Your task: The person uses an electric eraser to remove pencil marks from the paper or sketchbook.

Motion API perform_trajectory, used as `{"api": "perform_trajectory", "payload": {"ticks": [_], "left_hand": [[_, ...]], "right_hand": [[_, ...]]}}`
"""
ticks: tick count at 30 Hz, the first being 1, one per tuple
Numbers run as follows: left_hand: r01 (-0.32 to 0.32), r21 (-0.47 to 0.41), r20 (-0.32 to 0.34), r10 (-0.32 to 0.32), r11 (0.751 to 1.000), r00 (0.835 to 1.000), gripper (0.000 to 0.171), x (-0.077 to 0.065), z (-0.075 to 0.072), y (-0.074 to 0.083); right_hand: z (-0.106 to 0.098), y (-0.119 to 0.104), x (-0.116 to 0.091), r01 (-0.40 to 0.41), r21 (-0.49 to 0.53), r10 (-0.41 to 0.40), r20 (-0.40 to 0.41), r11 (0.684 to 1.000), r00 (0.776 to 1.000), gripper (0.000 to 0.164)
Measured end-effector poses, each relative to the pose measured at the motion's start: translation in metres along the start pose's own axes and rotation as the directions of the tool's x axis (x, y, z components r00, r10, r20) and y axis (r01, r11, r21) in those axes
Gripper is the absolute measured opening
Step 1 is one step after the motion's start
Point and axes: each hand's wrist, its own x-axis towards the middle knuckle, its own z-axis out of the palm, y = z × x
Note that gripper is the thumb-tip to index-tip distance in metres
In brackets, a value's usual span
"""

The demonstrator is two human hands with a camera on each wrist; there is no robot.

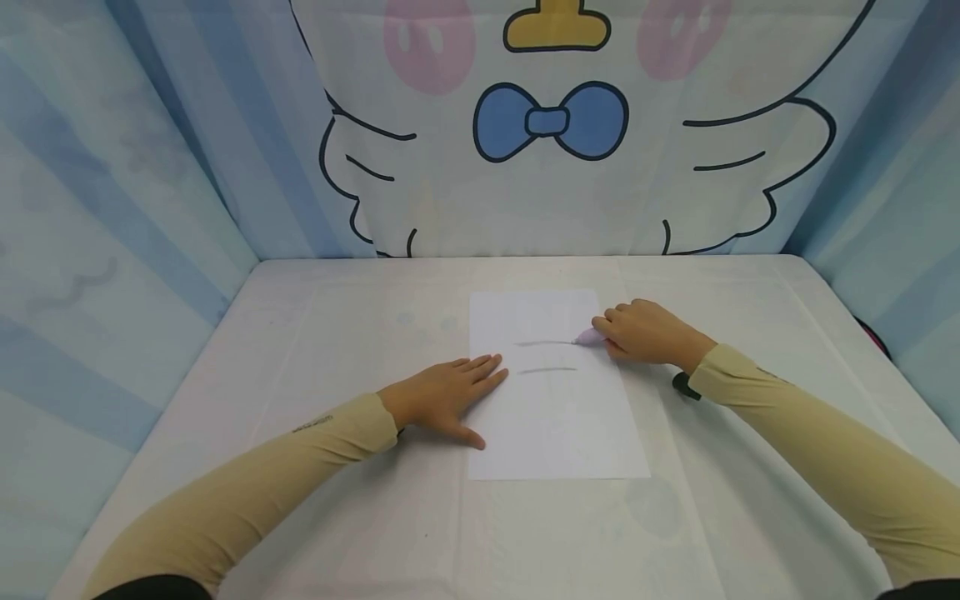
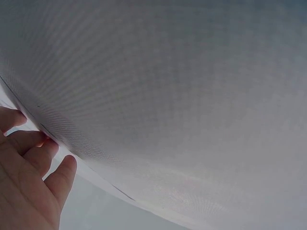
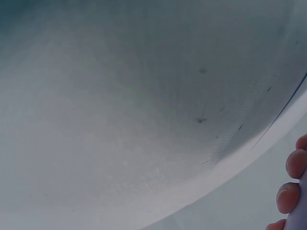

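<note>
A white sheet of paper [image 1: 558, 433] lies on the table, with two grey, roughly level strokes across its upper half. My right hand [image 1: 648, 332] grips a light purple marker [image 1: 589, 337] beside the sheet's right edge, its tip at the right end of the upper stroke. In the right wrist view, fingertips [image 3: 288, 198] curl around the marker's body [image 3: 298, 211]. Fingers spread, my left hand [image 1: 442, 396] rests over the left edge of the paper. The left wrist view has part of that left hand [image 2: 31, 177] at its lower left.
A white cloth covers the table [image 1: 360, 333]. Behind it hangs a curtain [image 1: 540, 200] printed with a cartoon figure and a blue bow tie. Blue and white curtains [image 1: 97, 250] enclose the sides. A dark band [image 1: 684, 385] shows under the right wrist.
</note>
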Motion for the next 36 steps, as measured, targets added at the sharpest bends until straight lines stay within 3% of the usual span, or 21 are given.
{"api": "perform_trajectory", "payload": {"ticks": [16, 36], "left_hand": [[0.001, -0.015, -0.009, -0.002, 1.000, 1.000, 0.101, -0.0004, 0.0005, 0.0008], [0.017, 0.032, 0.008, -0.018, 0.999, 1.000, 0.103, 0.0012, 0.0040, -0.0004]], "right_hand": [[0.0022, 0.0004, 0.0001, 0.004, -0.014, -0.004, 0.009, 1.000, 1.000, 0.015], [0.0027, 0.0000, 0.0002, -0.005, -0.005, 0.005, 0.024, 1.000, 1.000, 0.015]]}}
